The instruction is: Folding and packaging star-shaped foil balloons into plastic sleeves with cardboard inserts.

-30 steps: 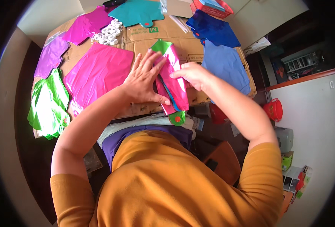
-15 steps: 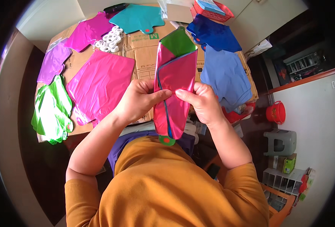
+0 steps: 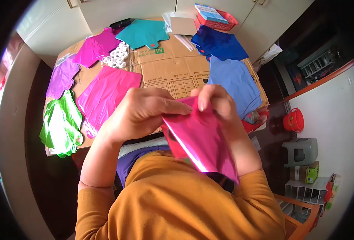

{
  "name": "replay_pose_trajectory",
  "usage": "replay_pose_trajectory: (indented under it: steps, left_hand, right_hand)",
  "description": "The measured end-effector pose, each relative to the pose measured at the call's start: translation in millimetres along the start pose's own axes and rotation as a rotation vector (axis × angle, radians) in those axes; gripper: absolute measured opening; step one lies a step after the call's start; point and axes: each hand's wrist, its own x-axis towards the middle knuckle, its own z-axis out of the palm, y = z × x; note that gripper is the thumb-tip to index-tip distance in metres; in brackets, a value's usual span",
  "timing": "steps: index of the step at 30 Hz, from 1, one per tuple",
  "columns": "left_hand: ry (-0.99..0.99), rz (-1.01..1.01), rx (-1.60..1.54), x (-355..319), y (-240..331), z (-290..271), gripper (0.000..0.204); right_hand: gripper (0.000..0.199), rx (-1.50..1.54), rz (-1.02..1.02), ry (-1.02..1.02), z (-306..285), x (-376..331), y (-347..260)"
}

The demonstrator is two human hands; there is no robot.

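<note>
Head view: one pink foil balloon (image 3: pixel 199 140), flat and uninflated, held up close to the chest, above the near edge of the cardboard-covered table (image 3: pixel 169 70). Left hand (image 3: pixel 143 114) closed over its upper left edge, fingers curled on top; right hand (image 3: pixel 217 106) pinching the top right corner between thumb and fingertips. Both grips look firm, and the foil hangs slanting down to the right. Handling judgement: the sheet is thin and slippery, so it is best worked by the seam edges, with the hands kept close together and pulled evenly, to avoid creasing or tearing the film (a bright fold line already runs across the face). On the table, far from the hands: larger pink balloon (image 3: pixel 105 96) to the left, green balloon (image 3: pixel 61 124) at the near left corner, purple balloon (image 3: pixel 61 78) beyond it, teal balloon (image 3: pixel 143 34) at the far edge, two blue balloons (image 3: pixel 235 82) on the right, white ribbon bundle (image 3: pixel 115 58) between. Red bucket (image 3: pixel 294 120) on the floor, far right.
</note>
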Motion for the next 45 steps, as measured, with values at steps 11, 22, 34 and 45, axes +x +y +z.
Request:
replay_pose_trajectory:
  steps: [11, 22, 34, 45]
  left_hand:
    - [0.070, -0.278, -0.366, -32.1, -29.9, 0.6, 0.018]
    - [0.062, -0.795, -0.781, -52.8, -41.8, 21.8, 0.027]
    - [0.348, -0.836, -0.565, -63.4, -34.7, 45.0, 0.016]
    - [0.219, -0.891, -0.768, -59.2, -44.0, 25.3, 0.016]
  right_hand:
    - [0.063, -0.794, -0.086, 0.090, 9.5, -22.4, 42.3]
    - [0.019, -0.808, 0.100, 0.213, -1.8, -10.8, 23.1]
    - [0.017, -0.363, 0.407, 0.210, -6.3, -26.8, 36.6]
    - [0.022, -0.569, 0.235, 0.127, -14.2, -28.8, 27.7]
